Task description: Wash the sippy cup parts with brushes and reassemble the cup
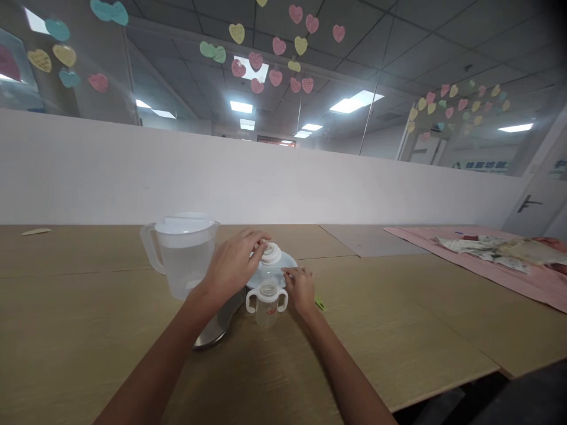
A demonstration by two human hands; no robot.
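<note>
My left hand (pixel 234 260) reaches over from the left, its thumb and fingertips closed at the top of a white ring-shaped lid (pixel 271 254). The lid is over a pale blue plate (pixel 290 261). At the plate's right side, my right hand (pixel 302 287) has its fingers bent together around the edge of something clear, too faint to make out. In front of the plate, a clear bottle (pixel 266 313) with two white handles stands upright, its mouth uncovered.
A lidded clear pitcher (pixel 186 257) with liquid stands left of the plate. A metal tray (pixel 218 324) lies partly under my left forearm. A small green object (pixel 319 303) is right of my right hand. Cloths (pixel 496 251) lie on a pink sheet (pixel 420 242) at the right.
</note>
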